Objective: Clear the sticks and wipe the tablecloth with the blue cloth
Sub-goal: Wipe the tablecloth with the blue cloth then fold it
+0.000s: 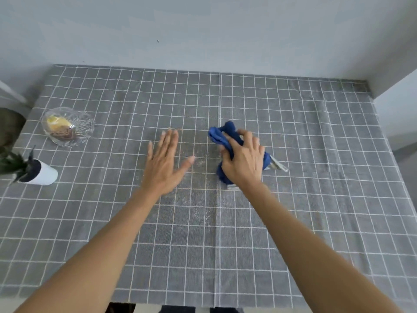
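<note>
A grey tablecloth [304, 136] with a white grid covers the table. My right hand [244, 161] presses down on a bunched blue cloth [222, 133] near the middle, fingers closed over it. Two pale flat sticks poke out from under the cloth: one stick [279, 165] to its right, the other stick [233, 187] at its near edge. My left hand [163, 163] lies flat on the tablecloth to the left of the cloth, fingers spread, holding nothing. A faint dusty patch [200, 163] shows between my hands.
A cut-glass bowl [67, 127] with yellow and brown contents stands at the left. A small plant in a white pot [38, 172] is at the left edge. Walls close off the back and the right side.
</note>
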